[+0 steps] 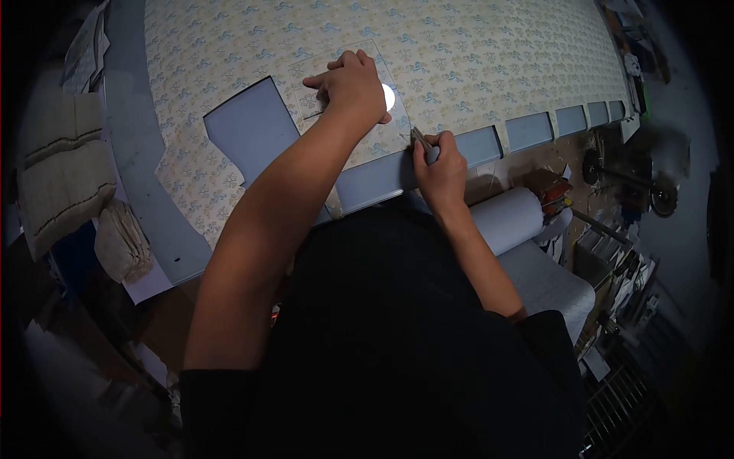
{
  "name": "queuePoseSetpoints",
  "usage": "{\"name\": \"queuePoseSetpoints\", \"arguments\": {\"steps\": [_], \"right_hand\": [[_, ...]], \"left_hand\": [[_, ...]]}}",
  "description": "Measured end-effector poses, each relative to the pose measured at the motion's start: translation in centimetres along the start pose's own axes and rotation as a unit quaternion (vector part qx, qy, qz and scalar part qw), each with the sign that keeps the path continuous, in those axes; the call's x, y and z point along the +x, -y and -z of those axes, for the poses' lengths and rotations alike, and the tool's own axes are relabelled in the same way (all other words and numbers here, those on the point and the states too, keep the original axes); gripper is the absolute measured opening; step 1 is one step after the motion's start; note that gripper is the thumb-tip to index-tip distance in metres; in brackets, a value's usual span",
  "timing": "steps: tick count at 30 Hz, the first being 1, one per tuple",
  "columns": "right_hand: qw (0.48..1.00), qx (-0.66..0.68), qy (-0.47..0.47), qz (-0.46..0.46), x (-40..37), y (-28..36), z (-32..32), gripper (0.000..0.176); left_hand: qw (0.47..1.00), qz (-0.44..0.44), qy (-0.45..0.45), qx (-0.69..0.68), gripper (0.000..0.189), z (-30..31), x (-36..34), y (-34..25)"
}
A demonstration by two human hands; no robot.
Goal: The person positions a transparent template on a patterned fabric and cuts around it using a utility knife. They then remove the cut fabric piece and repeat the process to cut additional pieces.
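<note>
— What do our two hands show?
— Our right hand (442, 167) pinches one slim gray tool (432, 154) by the near edge of one printed fabric (459, 69).
— Beyond?
— Our left hand (352, 86) lies there, fingers spread, between one large cutout (256, 126) and one bright round spot (389, 98).

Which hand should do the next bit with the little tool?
Probably the right hand: it holds the small tool near the patterned sheet's edge, while the left hand rests on the sheet.
</note>
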State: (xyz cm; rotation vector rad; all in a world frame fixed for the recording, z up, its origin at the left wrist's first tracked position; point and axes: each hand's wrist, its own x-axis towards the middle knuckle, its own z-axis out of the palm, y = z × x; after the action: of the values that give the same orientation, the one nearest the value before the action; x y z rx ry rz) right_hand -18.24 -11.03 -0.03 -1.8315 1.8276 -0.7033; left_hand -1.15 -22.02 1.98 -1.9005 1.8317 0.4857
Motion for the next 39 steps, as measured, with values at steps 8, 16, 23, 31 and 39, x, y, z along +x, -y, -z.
{"name": "queuePoseSetpoints", "arguments": {"steps": [8, 16, 23, 31, 39], "right_hand": [[0.998, 0.008, 0.043, 0.052, 1.7, -1.1, 0.9, 0.021], [0.989, 0.038, 0.091, 0.108, 5.5, -1.5, 0.6, 0.020], [0.980, -0.021, 0.118, 0.158, 14.2, 1.9, -2.4, 0.022], [0.973, -0.028, 0.094, 0.209, 18.1, 3.8, -4.4, 0.023], [0.986, 0.012, 0.066, 0.151, 17.1, 3.4, -5.4, 0.022]], "left_hand": [[1.000, 0.007, -0.004, -0.004, 0.130, 0.0, 0.1, -0.1], [1.000, 0.021, 0.006, 0.006, 0.132, 0.0, 0.4, -0.2], [1.000, 0.024, 0.010, -0.015, 0.132, 0.4, -0.1, -0.3], [0.999, 0.026, 0.019, 0.007, 0.133, 0.6, -0.4, -0.4], [0.998, 0.050, -0.004, 0.040, 0.137, -1.0, 0.6, -0.9]]}}
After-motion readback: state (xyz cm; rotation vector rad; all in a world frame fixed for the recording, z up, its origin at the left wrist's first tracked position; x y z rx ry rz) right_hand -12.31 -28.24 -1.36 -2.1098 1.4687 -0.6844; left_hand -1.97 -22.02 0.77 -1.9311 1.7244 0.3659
